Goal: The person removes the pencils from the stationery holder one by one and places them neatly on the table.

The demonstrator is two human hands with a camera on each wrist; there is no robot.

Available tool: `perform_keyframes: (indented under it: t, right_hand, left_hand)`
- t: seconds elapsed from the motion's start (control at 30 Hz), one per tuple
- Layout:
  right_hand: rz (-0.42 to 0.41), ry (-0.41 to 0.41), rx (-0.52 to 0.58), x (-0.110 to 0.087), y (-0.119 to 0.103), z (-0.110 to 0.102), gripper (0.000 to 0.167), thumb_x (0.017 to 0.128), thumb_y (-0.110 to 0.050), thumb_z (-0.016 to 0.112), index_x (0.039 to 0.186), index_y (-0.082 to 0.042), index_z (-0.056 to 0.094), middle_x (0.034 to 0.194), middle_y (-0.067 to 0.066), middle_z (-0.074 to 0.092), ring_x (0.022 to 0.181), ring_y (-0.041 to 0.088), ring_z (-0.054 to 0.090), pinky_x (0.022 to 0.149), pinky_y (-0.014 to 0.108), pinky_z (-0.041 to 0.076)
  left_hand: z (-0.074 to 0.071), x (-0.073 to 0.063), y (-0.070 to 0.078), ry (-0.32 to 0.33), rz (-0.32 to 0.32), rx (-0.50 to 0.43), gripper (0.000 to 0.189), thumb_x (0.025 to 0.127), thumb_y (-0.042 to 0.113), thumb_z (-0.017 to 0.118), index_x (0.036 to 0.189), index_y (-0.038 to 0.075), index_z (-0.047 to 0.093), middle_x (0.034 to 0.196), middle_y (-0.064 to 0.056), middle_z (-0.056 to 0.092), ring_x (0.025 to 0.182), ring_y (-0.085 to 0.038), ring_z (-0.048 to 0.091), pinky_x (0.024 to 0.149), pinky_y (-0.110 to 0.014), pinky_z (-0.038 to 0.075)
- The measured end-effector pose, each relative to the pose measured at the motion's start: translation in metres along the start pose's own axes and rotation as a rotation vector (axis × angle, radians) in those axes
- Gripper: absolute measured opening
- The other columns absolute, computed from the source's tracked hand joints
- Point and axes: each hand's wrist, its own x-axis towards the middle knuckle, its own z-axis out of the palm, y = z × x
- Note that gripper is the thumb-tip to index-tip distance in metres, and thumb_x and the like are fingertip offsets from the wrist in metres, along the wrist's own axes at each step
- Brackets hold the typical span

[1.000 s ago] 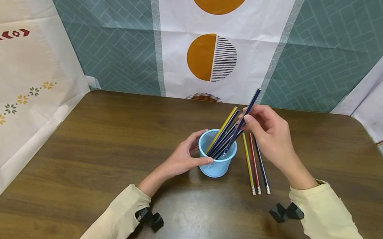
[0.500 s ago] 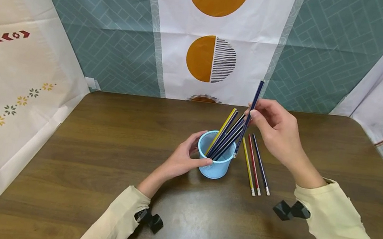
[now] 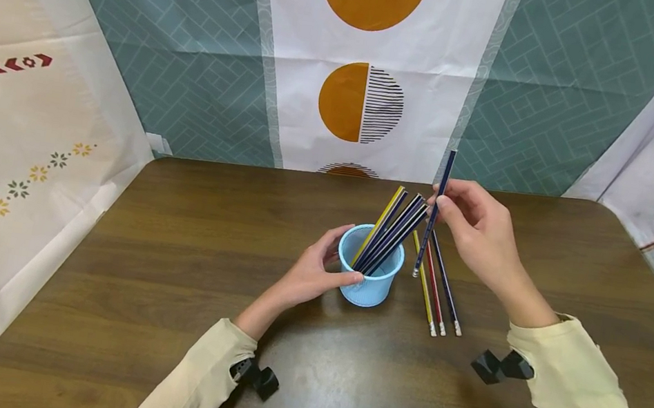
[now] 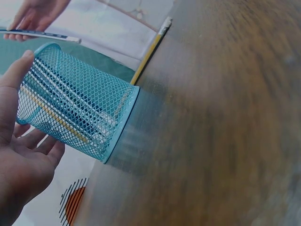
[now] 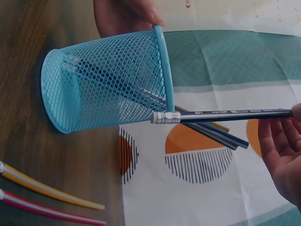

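Note:
A light blue mesh pencil cup (image 3: 370,291) stands upright on the table, gripped by my left hand (image 3: 313,270) with the thumb at its rim. Several dark blue pencils and a yellow pencil (image 3: 384,218) lean inside it, tilted to the right. My right hand (image 3: 479,241) pinches a dark blue pencil (image 3: 427,235) by its upper part, just right of the cup. In the right wrist view, that pencil's white eraser end (image 5: 164,117) appears near the cup's rim, outside the cup. The right hand's other fingers are partly hidden behind the thumb.
Right of the cup, a yellow pencil (image 3: 426,295), a red pencil (image 3: 437,296) and a dark blue pencil (image 3: 446,283) lie side by side, eraser ends toward me. Patterned cloth (image 3: 194,74) hangs behind the brown wooden table (image 3: 204,228).
The right hand has drawn the dark blue pencil up out of the cup and moved right, then slightly down, toward the pencils on the table. The left hand keeps its hold.

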Motion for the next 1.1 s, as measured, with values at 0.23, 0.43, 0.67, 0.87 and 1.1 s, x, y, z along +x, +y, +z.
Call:
perform_keyframes:
  t: [0.23, 0.43, 0.67, 0.87, 1.1]
  right_hand:
    - [0.057, -0.002, -0.052, -0.003, 0.008, -0.007, 0.019, 0.098, -0.005, 0.054, 0.115, 0.003, 0.061, 0.099, 0.015, 0.066, 0.085, 0.008, 0.062, 0.076, 0.016, 0.049]
    - [0.107, -0.002, -0.088, -0.006, 0.014, -0.012, 0.021, 0.098, -0.008, 0.056, 0.116, 0.002, 0.062, 0.098, 0.011, 0.065, 0.082, 0.008, 0.061, 0.069, 0.017, 0.048]
    - [0.163, -0.016, -0.14, -0.007, 0.021, -0.014, 0.023, 0.098, -0.013, 0.058, 0.116, 0.002, 0.063, 0.094, 0.01, 0.066, 0.075, 0.007, 0.061, 0.067, 0.016, 0.049]
    - [0.22, -0.051, -0.209, -0.009, 0.028, -0.017, 0.031, 0.098, -0.017, 0.059, 0.121, 0.003, 0.062, 0.101, 0.017, 0.068, 0.074, 0.002, 0.061, 0.062, 0.015, 0.046]
    - [0.26, -0.074, -0.214, -0.009, 0.04, -0.021, 0.033, 0.098, -0.018, 0.059, 0.121, 0.005, 0.062, 0.104, 0.022, 0.067, 0.074, -0.001, 0.06, 0.066, 0.012, 0.049]
  left_hand:
    - [0.0, 0.0, 0.0, 0.0, -0.002, 0.003, 0.078, 0.082, 0.006, 0.077, 0.147, 0.005, 0.034, 0.141, -0.013, 0.048, 0.129, -0.022, 0.045, 0.106, -0.041, 0.037]
    - [0.001, 0.0, 0.001, -0.001, -0.004, 0.006, 0.079, 0.081, 0.008, 0.078, 0.147, 0.006, 0.034, 0.141, -0.013, 0.048, 0.129, -0.022, 0.044, 0.106, -0.041, 0.036]
    - [0.0, 0.0, 0.0, 0.003, 0.003, 0.003, 0.078, 0.081, 0.006, 0.077, 0.147, 0.004, 0.034, 0.14, -0.014, 0.049, 0.129, -0.023, 0.045, 0.106, -0.04, 0.037]
    - [0.0, 0.0, -0.001, 0.003, 0.005, 0.008, 0.078, 0.081, 0.006, 0.077, 0.146, 0.005, 0.035, 0.14, -0.013, 0.049, 0.128, -0.022, 0.046, 0.105, -0.041, 0.037]
    - [0.001, 0.001, 0.001, 0.001, -0.005, 0.001, 0.077, 0.082, 0.002, 0.075, 0.147, 0.004, 0.034, 0.141, -0.015, 0.047, 0.129, -0.024, 0.045, 0.106, -0.041, 0.036]
